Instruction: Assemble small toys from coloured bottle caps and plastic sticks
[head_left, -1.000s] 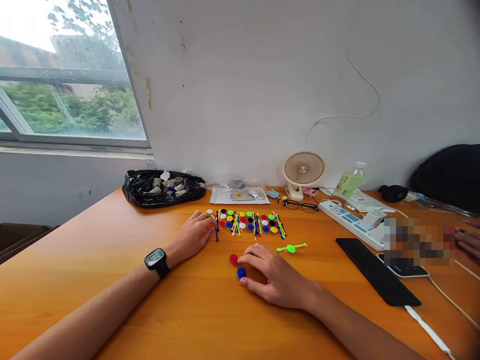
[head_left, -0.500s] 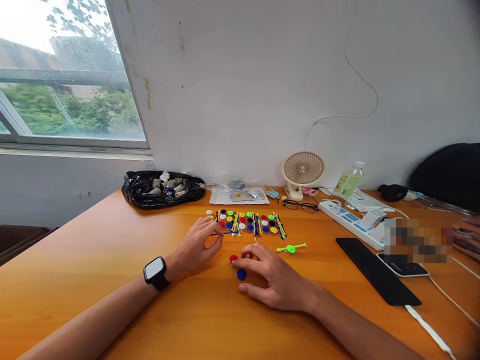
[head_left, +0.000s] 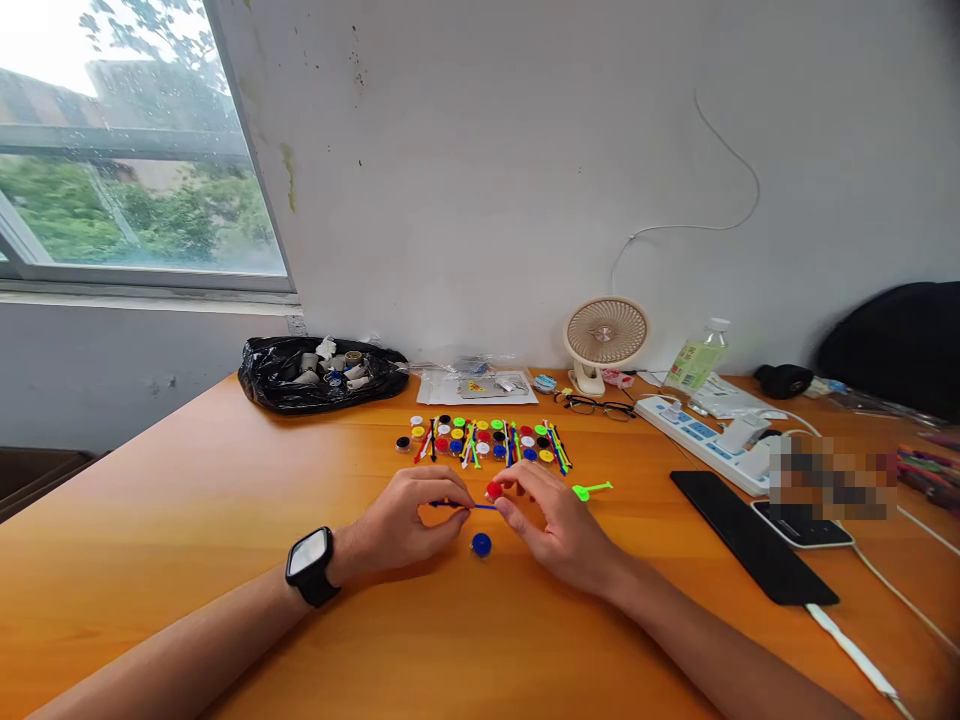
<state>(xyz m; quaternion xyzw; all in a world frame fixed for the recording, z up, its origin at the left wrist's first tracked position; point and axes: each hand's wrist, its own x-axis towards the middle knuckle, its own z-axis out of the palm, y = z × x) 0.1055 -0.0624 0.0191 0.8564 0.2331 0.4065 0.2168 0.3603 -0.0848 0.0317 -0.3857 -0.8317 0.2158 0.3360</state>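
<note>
My left hand (head_left: 409,512) is closed in a pinch on a thin blue plastic arrow (head_left: 486,507), which points across toward the right hand. Thumb and fingers of my right hand (head_left: 562,525) hold a small round red disc (head_left: 493,490) just above the arrow's right end; whether the two touch I cannot tell. On the wood between the hands, nearer me, lies a loose blue disc (head_left: 481,545). A green arrow with a green disc on it (head_left: 582,493) rests beyond my right hand, partly covered by it.
Behind the hands, several coloured discs (head_left: 484,449) and arrow sticks (head_left: 561,450) lie in rows. Farther back are a black plastic bag (head_left: 262,385), a clip fan (head_left: 606,335) and glasses (head_left: 592,405). At right lie a power strip (head_left: 694,432) and a black phone-like slab (head_left: 750,540).
My right hand has picked up the red disc and moved it away from me. My left hand has brought the blue arrow rightward and closer to me. The blue disc stays on the table.
</note>
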